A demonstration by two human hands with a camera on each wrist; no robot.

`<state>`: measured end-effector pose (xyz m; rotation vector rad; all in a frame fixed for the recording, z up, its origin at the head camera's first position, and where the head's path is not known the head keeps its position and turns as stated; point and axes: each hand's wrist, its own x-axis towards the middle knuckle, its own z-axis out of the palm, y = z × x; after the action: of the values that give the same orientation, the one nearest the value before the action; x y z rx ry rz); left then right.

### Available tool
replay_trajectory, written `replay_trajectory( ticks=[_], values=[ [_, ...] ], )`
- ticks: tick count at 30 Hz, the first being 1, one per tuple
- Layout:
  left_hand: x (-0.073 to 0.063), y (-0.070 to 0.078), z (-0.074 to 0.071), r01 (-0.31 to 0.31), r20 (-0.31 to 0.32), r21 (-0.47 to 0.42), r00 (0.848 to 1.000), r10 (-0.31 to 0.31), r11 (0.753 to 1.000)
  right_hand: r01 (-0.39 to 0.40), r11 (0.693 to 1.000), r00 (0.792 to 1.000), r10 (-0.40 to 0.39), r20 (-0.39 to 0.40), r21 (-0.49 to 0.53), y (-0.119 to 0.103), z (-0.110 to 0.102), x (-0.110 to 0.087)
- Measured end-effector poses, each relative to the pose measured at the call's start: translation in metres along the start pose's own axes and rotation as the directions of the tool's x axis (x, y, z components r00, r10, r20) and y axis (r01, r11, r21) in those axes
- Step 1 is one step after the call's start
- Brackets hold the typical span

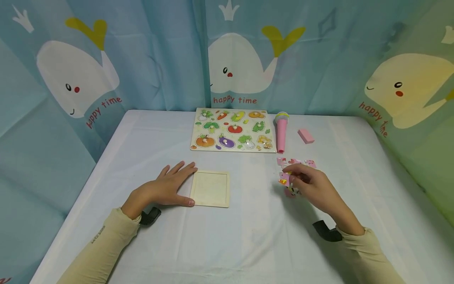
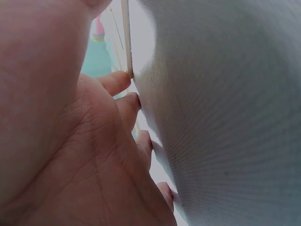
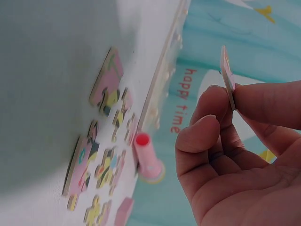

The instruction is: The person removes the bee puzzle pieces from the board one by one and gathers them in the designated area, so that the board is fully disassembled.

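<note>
My left hand (image 1: 166, 187) lies on the table with its fingers spread and relaxed, thumb and index fingertip at the left edge of a square wooden puzzle frame (image 1: 211, 189). In the left wrist view the fingertips (image 2: 123, 82) touch down beside the frame's thin edge (image 2: 127, 37). My right hand (image 1: 315, 187) pinches a pink puzzle piece (image 1: 284, 178) between thumb and fingers, raised above the table. The right wrist view shows that piece (image 3: 227, 75) edge-on. Below it lie several loose pink and yellow puzzle pieces (image 3: 81, 165), partly hidden by the hand in the head view.
A vegetable knob puzzle board (image 1: 234, 130) lies at the back middle. Beside it are a pink toy microphone (image 1: 281, 132) and a small pink block (image 1: 306, 136). A blue whale-print curtain (image 1: 170, 59) stands behind the white table (image 1: 213, 244).
</note>
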<state>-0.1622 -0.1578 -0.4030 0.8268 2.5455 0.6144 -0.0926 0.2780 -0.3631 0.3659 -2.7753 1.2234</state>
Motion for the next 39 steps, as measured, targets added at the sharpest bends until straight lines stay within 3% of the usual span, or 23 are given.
replay_trajectory(
  ticks=[15,28,39],
  values=[
    [0.0,-0.001,0.001,0.003,0.004,-0.002,1.0,-0.003,1.0,-0.003,0.999,0.997,0.0,-0.082,-0.034,0.012,-0.023,-0.011],
    [0.0,-0.001,0.0,-0.003,0.004,-0.007,1.0,0.003,1.0,-0.088,0.995,0.993,0.084,-0.088,-0.042,0.023,-0.034,-0.018],
    [-0.001,-0.002,0.001,0.0,0.002,-0.002,1.0,0.0,1.0,-0.101,0.994,0.99,0.096,-0.102,-0.047,0.032,-0.038,-0.022]
  ],
)
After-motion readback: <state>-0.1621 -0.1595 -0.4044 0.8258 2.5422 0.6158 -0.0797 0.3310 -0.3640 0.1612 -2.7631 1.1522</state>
